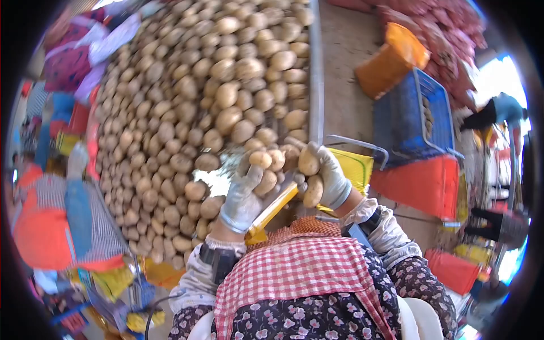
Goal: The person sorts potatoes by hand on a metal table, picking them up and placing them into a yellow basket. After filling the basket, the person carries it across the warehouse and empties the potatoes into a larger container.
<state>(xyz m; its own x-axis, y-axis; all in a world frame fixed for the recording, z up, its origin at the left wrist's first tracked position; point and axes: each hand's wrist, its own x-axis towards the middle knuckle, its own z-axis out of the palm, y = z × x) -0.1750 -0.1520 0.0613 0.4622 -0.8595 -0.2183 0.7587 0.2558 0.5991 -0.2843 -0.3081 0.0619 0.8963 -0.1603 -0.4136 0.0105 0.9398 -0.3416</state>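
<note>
Checked red-and-white apron [294, 272] fills the bottom of your view, closest to you, with the floral sleeves either side of it and much of your lap cut off by the frame edge. Ahead spreads the big heap of potatoes [198, 102] — it runs out of sight at the top and its far left edge blurs into bright cloth you can't make out. To the right sit a blue crate [405, 122], an orange block [422, 184] under it and a tilted orange basket [391, 59]; what lies beyond them is washed out by glare.

Your gloved left hand [242, 195] is raised, its fingers curled around a couple of potatoes [263, 170], one pinched at the fingertips and one lower against the palm. Your gloved right hand [328, 175] is closed on two more potatoes [310, 173], one upright above the other, long axes running roughly up and down. Between the hands slants a yellow knife handle [272, 212], its long axis rising from lower left to upper right — its upper end is hidden behind the potatoes, and you can't tell which fingers hold it. A yellow tray [356, 170] peeks out behind the right hand, mostly covered.
</note>
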